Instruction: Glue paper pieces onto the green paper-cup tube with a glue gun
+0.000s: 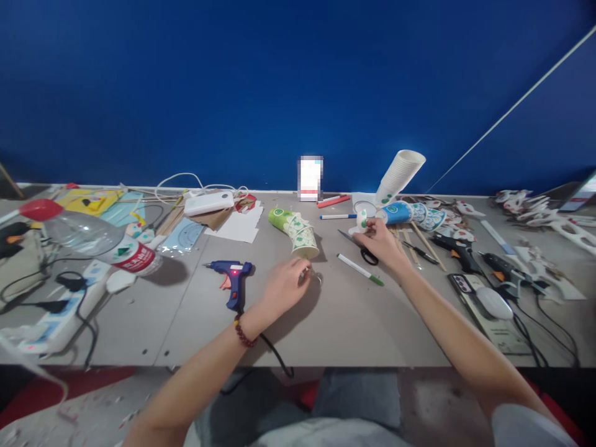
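My left hand (287,287) is over the middle of the table, its fingers curled together around something small and shiny that I cannot make out. Just beyond it lies a stack of green-and-white paper cups (303,236), tipped on its side with the open end toward me. My right hand (382,243) pinches a small white paper piece with green spots (362,218). Below those fingers are scissors (370,256) with black handles, partly hidden. A green-capped marker (361,269) lies nearer to me, and a blue-capped marker (336,216) is to the left.
A blue glue gun (235,276) lies left of my left hand. Farther left are a plastic bottle (100,239) and a power strip (69,310). White cups (401,174) and blue cups (412,214) are at the back right. Black glue guns (459,251) and a phone (465,285) lie right.
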The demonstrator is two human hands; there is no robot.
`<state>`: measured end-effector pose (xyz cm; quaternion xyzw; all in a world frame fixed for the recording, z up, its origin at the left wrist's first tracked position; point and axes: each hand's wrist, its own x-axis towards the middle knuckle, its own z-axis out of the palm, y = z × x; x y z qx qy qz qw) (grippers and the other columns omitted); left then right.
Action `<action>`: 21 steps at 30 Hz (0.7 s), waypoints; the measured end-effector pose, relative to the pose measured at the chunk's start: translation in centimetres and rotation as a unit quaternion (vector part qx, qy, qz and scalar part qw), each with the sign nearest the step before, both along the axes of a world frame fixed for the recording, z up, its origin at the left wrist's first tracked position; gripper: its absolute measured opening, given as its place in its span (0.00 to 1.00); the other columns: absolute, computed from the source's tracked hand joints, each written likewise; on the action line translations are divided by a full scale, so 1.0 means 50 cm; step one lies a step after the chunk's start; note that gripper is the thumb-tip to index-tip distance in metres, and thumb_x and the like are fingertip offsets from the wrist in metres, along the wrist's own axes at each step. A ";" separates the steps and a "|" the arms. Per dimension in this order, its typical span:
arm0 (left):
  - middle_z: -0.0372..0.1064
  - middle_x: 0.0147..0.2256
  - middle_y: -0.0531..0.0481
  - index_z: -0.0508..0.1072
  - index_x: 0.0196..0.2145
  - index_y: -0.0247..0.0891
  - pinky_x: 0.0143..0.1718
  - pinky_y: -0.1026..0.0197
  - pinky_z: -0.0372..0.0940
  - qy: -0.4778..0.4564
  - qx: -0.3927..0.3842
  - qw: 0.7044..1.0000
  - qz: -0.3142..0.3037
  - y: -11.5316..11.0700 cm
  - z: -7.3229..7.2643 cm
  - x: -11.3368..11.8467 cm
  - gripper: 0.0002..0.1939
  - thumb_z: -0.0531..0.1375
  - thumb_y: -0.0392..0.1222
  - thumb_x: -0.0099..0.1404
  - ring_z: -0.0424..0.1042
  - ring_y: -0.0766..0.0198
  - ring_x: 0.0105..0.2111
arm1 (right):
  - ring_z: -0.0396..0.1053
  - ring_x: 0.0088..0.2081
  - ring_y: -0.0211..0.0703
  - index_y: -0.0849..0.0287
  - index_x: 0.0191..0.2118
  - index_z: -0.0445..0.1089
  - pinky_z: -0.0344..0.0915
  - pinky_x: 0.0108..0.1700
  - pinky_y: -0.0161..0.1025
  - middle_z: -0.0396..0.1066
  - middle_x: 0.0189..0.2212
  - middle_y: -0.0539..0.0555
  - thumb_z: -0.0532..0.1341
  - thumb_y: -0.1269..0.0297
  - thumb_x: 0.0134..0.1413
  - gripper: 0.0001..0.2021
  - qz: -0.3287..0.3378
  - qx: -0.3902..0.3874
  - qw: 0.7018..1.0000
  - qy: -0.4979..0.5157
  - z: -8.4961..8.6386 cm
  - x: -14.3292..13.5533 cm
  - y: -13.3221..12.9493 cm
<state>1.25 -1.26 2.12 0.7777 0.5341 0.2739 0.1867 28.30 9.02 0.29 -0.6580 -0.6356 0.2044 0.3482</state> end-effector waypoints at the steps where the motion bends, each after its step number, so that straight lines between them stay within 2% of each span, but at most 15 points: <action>1: 0.73 0.36 0.48 0.73 0.37 0.41 0.35 0.60 0.60 0.011 -0.001 1.000 0.013 0.003 0.001 -0.004 0.08 0.54 0.35 0.63 0.70 0.60 0.34 | 0.70 0.35 0.48 0.56 0.39 0.60 0.65 0.38 0.42 0.71 0.33 0.53 0.64 0.51 0.44 0.20 -0.010 -0.006 1.000 -0.029 -0.006 0.000 0.010; 3: 0.73 0.38 0.48 0.73 0.39 0.41 0.35 0.60 0.60 0.029 -0.022 0.999 0.031 0.008 0.003 -0.013 0.09 0.54 0.34 0.63 0.71 0.59 0.35 | 0.70 0.35 0.49 0.56 0.38 0.61 0.64 0.38 0.43 0.71 0.31 0.53 0.64 0.50 0.45 0.19 -0.025 -0.010 0.998 -0.061 -0.018 -0.003 0.026; 6: 0.73 0.39 0.48 0.74 0.38 0.41 0.32 0.61 0.59 0.084 -0.049 0.995 0.011 0.009 0.006 -0.023 0.09 0.55 0.34 0.63 0.72 0.59 0.36 | 0.70 0.36 0.50 0.57 0.39 0.62 0.63 0.37 0.42 0.72 0.33 0.56 0.62 0.49 0.47 0.19 -0.027 0.005 0.995 -0.099 -0.033 -0.011 0.044; 12: 0.70 0.34 0.48 0.75 0.32 0.40 0.31 0.59 0.58 0.164 -0.018 0.986 -0.014 0.004 -0.002 -0.023 0.08 0.56 0.35 0.65 0.70 0.59 0.33 | 0.72 0.34 0.49 0.59 0.38 0.67 0.65 0.36 0.42 0.75 0.32 0.57 0.65 0.51 0.45 0.18 0.002 0.002 0.994 -0.107 -0.039 -0.015 0.058; 17: 0.70 0.32 0.46 0.74 0.29 0.37 0.34 0.58 0.60 0.221 0.002 0.975 -0.034 0.002 0.004 -0.011 0.10 0.55 0.35 0.67 0.69 0.58 0.35 | 0.73 0.36 0.50 0.61 0.48 0.69 0.68 0.42 0.45 0.76 0.34 0.57 0.66 0.56 0.44 0.24 0.035 -0.007 0.996 -0.076 -0.031 -0.003 0.047; 21: 0.69 0.33 0.45 0.74 0.28 0.36 0.36 0.57 0.60 0.230 0.019 0.971 -0.059 0.001 0.002 -0.005 0.12 0.54 0.34 0.68 0.68 0.57 0.37 | 0.74 0.36 0.50 0.61 0.58 0.63 0.69 0.44 0.49 0.75 0.44 0.61 0.65 0.57 0.45 0.32 0.049 -0.018 0.997 -0.063 -0.033 0.013 0.022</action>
